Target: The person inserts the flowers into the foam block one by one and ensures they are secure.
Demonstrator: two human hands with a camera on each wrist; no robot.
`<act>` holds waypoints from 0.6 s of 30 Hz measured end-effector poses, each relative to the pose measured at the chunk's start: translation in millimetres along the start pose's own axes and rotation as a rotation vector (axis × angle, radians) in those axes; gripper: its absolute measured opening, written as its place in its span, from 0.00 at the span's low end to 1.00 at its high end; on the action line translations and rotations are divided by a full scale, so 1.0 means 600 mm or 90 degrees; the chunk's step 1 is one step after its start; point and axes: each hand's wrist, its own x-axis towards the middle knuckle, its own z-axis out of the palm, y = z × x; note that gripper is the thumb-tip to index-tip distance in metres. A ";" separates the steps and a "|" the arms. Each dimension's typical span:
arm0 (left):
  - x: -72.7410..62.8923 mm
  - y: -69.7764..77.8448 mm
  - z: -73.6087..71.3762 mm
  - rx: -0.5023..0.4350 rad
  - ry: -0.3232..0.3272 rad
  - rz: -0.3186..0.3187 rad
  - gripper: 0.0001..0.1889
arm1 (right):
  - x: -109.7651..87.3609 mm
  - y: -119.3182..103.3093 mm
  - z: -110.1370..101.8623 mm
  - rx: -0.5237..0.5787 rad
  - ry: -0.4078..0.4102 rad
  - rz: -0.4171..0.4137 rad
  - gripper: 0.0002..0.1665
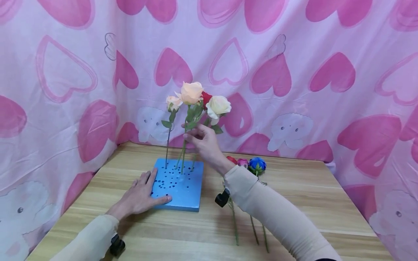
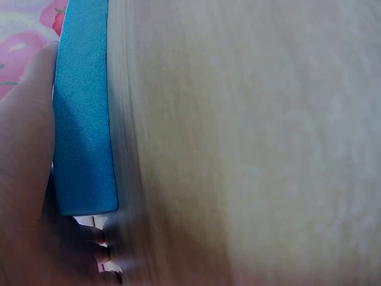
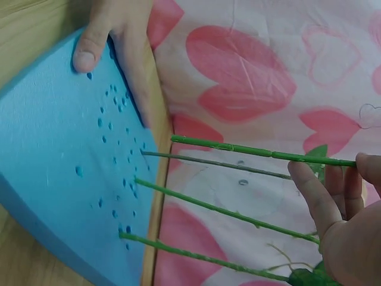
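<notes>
In the head view my right hand (image 1: 205,142) pinches the green stem of a large peach rose (image 1: 191,93). The right wrist view shows this stem's (image 3: 238,148) bare lower end apart from the blue foam board (image 1: 183,195). A small peach rose (image 1: 173,103), a white rose (image 1: 218,106) and a partly hidden red rose (image 1: 206,98) stand beside it. Three stems enter holes in the board in the right wrist view. My left hand (image 1: 138,195) rests on the board's left edge, thumb over the top face, the other fingers extended along the side.
Right of the board, under my right forearm, lie a blue flower (image 1: 257,165), a pink flower (image 1: 243,162) and a red flower (image 1: 231,160), their stems towards the front. A heart-patterned curtain (image 1: 215,47) hangs behind the wooden table (image 1: 294,188).
</notes>
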 end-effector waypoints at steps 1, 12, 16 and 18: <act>0.000 0.000 0.000 -0.001 0.000 -0.001 0.72 | 0.001 0.003 0.004 -0.005 0.001 -0.003 0.20; 0.006 0.001 0.004 0.001 0.000 -0.007 0.72 | 0.003 0.038 0.019 0.039 -0.016 0.033 0.21; 0.006 -0.001 0.003 0.001 0.000 -0.008 0.72 | 0.008 0.043 0.022 0.032 -0.015 0.032 0.20; 0.005 -0.002 0.003 0.001 -0.003 -0.012 0.72 | 0.012 0.045 0.025 0.030 -0.015 0.036 0.19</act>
